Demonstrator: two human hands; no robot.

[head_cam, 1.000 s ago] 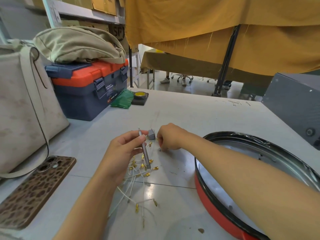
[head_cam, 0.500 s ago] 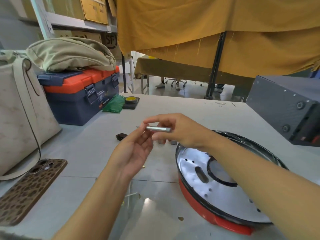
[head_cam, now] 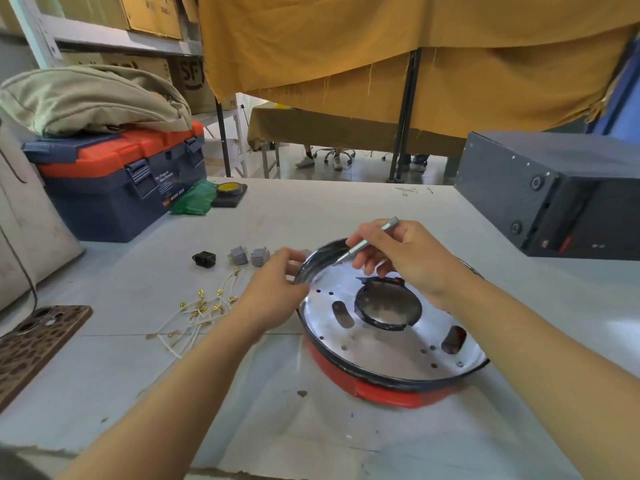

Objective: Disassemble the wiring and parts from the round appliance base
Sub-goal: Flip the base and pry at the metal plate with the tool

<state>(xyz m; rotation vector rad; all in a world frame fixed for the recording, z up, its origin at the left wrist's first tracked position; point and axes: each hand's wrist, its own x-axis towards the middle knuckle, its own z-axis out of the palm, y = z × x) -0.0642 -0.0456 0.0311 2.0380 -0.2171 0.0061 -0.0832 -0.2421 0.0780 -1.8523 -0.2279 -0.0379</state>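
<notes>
The round appliance base (head_cam: 391, 358) lies on the tabletop (head_cam: 346, 209), open side up. The right hand (head_cam: 398, 258) hovers over its far rim, its grip pinched on a slim silver screwdriver (head_cam: 367, 241) angled down into the base. The left hand (head_cam: 273, 289) curls on the near-left rim, beside loose white wires (head_cam: 197, 313) and grey parts (head_cam: 249, 255).

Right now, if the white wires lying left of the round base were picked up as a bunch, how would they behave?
The white wires are thin and curved, so probably floppy and light. They lie loosely crossed, so some may tangle or slip out. Their small gold end clips could snag each other.
</notes>
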